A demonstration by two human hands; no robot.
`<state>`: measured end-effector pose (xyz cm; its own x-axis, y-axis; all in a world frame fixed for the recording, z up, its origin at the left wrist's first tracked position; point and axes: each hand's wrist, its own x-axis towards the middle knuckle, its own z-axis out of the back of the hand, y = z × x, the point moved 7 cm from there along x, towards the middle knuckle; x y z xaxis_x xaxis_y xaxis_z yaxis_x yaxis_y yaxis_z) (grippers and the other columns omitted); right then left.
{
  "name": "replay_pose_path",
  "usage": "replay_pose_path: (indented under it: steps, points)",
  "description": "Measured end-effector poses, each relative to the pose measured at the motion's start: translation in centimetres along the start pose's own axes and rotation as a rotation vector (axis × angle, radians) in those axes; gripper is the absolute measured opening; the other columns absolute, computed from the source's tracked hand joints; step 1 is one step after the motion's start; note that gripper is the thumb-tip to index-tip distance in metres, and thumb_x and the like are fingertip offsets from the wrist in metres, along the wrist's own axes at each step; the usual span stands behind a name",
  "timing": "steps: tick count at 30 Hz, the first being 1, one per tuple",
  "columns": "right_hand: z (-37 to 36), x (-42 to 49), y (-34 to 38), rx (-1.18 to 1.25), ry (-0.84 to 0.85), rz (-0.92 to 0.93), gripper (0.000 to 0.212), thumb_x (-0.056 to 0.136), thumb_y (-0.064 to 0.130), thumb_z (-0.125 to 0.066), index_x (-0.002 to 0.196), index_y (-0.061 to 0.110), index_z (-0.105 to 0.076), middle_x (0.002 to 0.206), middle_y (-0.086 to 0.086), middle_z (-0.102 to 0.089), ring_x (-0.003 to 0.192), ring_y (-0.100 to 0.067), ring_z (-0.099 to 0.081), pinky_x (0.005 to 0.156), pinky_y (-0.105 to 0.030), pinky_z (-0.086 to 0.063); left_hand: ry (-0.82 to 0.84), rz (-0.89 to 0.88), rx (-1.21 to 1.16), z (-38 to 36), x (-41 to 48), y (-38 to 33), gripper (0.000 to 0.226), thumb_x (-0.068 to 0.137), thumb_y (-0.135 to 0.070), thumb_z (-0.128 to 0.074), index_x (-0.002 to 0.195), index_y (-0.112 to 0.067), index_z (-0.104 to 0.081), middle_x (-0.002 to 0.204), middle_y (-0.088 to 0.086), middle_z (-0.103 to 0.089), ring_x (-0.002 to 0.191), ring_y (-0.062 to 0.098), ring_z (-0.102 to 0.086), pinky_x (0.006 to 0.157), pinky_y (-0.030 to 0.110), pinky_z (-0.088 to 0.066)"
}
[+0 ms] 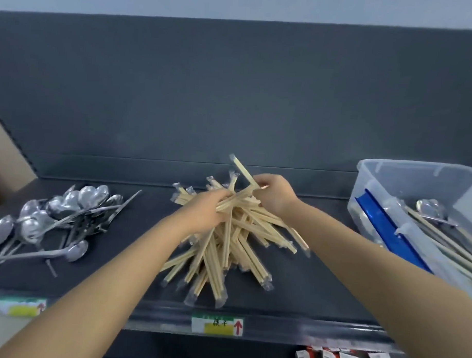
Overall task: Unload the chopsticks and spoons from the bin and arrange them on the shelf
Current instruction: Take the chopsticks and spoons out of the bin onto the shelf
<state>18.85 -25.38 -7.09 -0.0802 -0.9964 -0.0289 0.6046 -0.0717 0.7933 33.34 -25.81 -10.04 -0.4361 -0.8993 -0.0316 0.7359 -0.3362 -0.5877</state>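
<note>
Chopsticks, pale wood in clear wrappers, lie in a loose crisscross heap at the middle of the dark shelf, with metal spoons piled to the left. Most seems unloaded and neither pile is tidied yet. The clear bin on the right holds more sticks and at least one spoon. The left hand grips several sticks on the heap, and the right hand pinches one raised pair.
</note>
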Motion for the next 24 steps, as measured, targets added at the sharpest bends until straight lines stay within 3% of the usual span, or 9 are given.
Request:
replay_pose_path:
  steps: [3,6,8,12,17,20,24]
  points:
    - [-2.8,1.3,-0.7,-0.259,-0.05,0.161,0.031,0.096,0.01,-0.043,0.121,0.005,-0.061,0.127,-0.016,-0.054,0.123,-0.028,-0.045,0.095,-0.026,-0.03,-0.054,-0.085,0.281,-0.6,1.5,0.3,0.038,0.097,-0.026,-0.051,0.134,-0.028,-0.049,0.134,-0.001,-0.045,0.124,0.021,-0.041,0.102,0.035,-0.032]
    - [-5.9,1.8,-3.0,-0.535,-0.005,0.132,0.046,0.104,0.032,-0.024,0.149,0.021,-0.03,0.158,-0.004,-0.022,0.146,-0.023,-0.016,0.113,-0.037,-0.013,-0.09,-0.165,0.595,-1.1,2.0,0.8,0.043,0.102,-0.035,-0.029,0.145,-0.031,-0.032,0.149,0.001,-0.029,0.133,0.022,-0.025,0.106,0.036,-0.019]
    - [-6.6,1.6,-3.4,-0.586,0.006,0.12,0.05,0.104,0.037,-0.016,0.153,0.027,-0.011,0.161,0.002,-0.008,0.148,-0.019,-0.004,0.116,-0.041,-0.002,-0.1,-0.212,0.652,-1.1,1.9,1.0,0.047,0.103,-0.036,-0.022,0.148,-0.025,-0.024,0.154,0.001,-0.024,0.14,0.019,-0.019,0.113,0.036,-0.012]
    - [-6.3,1.3,-3.2,-0.722,-0.005,0.043,0.053,0.103,0.04,-0.01,0.153,0.029,-0.002,0.161,0.004,-0.003,0.148,-0.021,0.003,0.116,-0.047,0.005,-0.169,-0.253,0.579,-0.9,1.9,1.5,0.051,0.1,-0.04,-0.029,0.145,-0.016,-0.032,0.149,0.0,-0.036,0.138,0.016,-0.029,0.115,0.033,-0.016]
    - [-4.2,-0.7,-2.6,-0.841,-0.14,-0.129,0.059,0.1,0.047,-0.012,0.153,0.028,0.003,0.161,-0.003,-0.005,0.148,-0.024,-0.001,0.116,-0.049,0.006,-0.27,-0.282,0.578,1.4,2.1,1.4,0.046,0.089,-0.052,-0.044,0.115,-0.014,-0.054,0.115,0.003,-0.061,0.108,0.024,-0.055,0.098,0.039,-0.034]
    - [-1.0,-3.2,-1.6,-0.851,-0.329,-0.255,0.063,0.098,0.051,-0.02,0.153,0.027,0.0,0.16,-0.006,-0.011,0.147,-0.026,-0.007,0.116,-0.048,0.0,-0.271,-0.347,0.607,2.2,2.5,0.2,0.051,0.09,-0.058,-0.038,0.107,-0.014,-0.058,0.107,0.003,-0.064,0.099,0.025,-0.057,0.091,0.041,-0.037]
    - [3.6,-7.9,-0.5,-0.906,-0.445,-0.351,0.064,0.097,0.052,-0.031,0.152,0.024,-0.016,0.159,-0.007,-0.016,0.146,-0.026,-0.011,0.116,-0.046,-0.008,-0.244,-0.427,0.539,1.7,2.4,-4.4,0.051,0.088,-0.054,-0.037,0.105,-0.013,-0.061,0.107,0.006,-0.065,0.1,0.029,-0.058,0.088,0.041,-0.039]
